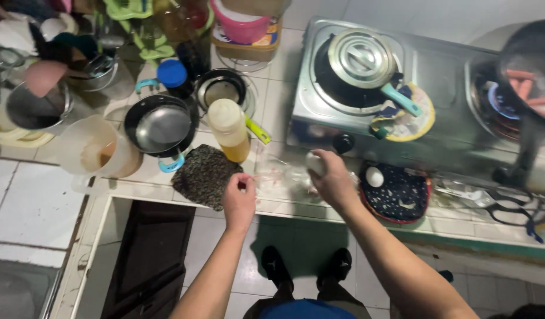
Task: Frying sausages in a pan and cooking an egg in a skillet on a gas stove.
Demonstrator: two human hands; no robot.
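Altogether two eggs (374,176), two hands (239,198).

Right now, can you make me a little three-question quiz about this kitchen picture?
1. True or false: the right hand holds a white egg.
2. What lies on the dark patterned potholder by the stove? A) a spoon B) another egg C) a cup
3. Fill in: the left hand pinches the clear plastic ____ on the counter.

Key: 1 true; 2 B; 3 bag. The bag is crumpled and see-through, so its edges are hard to make out.
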